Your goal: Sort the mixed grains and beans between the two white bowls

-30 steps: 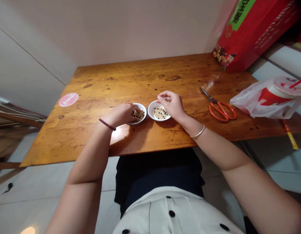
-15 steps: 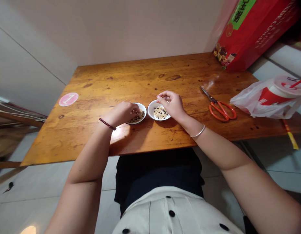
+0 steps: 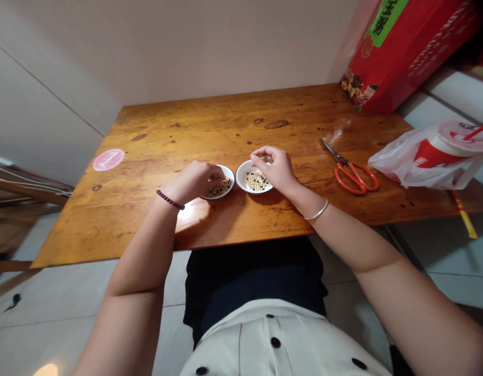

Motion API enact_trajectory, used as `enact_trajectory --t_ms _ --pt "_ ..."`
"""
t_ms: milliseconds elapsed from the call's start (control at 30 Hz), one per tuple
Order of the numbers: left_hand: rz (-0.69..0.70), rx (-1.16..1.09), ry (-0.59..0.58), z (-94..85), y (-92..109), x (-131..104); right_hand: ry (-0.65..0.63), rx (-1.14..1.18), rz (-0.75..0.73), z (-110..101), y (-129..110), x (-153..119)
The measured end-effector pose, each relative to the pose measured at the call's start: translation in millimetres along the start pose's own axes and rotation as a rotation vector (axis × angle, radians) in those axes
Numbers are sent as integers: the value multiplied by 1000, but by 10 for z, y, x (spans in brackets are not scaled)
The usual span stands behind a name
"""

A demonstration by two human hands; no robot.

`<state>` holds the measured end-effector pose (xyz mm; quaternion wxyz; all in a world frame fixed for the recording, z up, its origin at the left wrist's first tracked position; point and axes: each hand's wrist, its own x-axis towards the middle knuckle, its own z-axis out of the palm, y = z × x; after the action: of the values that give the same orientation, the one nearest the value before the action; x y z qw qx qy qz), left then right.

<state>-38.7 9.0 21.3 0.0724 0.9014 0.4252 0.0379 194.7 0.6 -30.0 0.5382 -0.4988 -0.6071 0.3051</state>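
Observation:
Two small white bowls stand side by side near the table's front edge. Inside the left bowl [image 3: 230, 176] are pale and dark beans [image 3: 221, 189]. My left hand [image 3: 198, 179] reaches over its left side, fingers drawn together and dipping in among the beans; their tips are partly hidden. The right bowl [image 3: 241, 180] holds pale beans [image 3: 256, 180] mixed with several dark ones. My right hand [image 3: 275, 166] hovers at that bowl's far right rim, with thumb and fingers pinched together. Whatever may be between them is too small to name.
Orange-handled scissors [image 3: 356, 177] lie on the wooden table [image 3: 147, 219], right of the bowls. Further right sits a lidded cup [image 3: 440, 149] in a plastic bag [image 3: 398, 162]. A red box [image 3: 401, 57] stands at the back right, and a round pink sticker [image 3: 108, 160] marks the left side.
The whole view has shifted very slightly. My left fingers have shifted a little in the left bowl; my right hand keeps its pinch at the right bowl.

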Motion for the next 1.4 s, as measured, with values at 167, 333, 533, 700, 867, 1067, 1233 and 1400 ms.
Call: enact_trajectory --t_ms 167,333,533,700,867,1067,1233,1400 --pt "-2 31 4 -7 14 -3 -7 -4 6 12 13 -6" --pt "4 45 2 9 -4 -18 -5 -17 -6 26 24 -12" --pt "-4 26 31 -13 38 -14 -17 -73 -62 14 -19 -47" --pt "-3 -81 102 6 125 17 -66 -175 -159 9 -68 -88" --pt "17 -153 207 75 181 48 -121 -274 -279 13 -87 -97" --pt "26 -319 282 97 231 56 -157 -302 -327 9 -86 -102" --pt "13 -300 284 101 231 54 -145 -333 -346 8 -79 -112" --pt "18 -299 296 123 224 59 -141 -344 -382 8 -81 -116"
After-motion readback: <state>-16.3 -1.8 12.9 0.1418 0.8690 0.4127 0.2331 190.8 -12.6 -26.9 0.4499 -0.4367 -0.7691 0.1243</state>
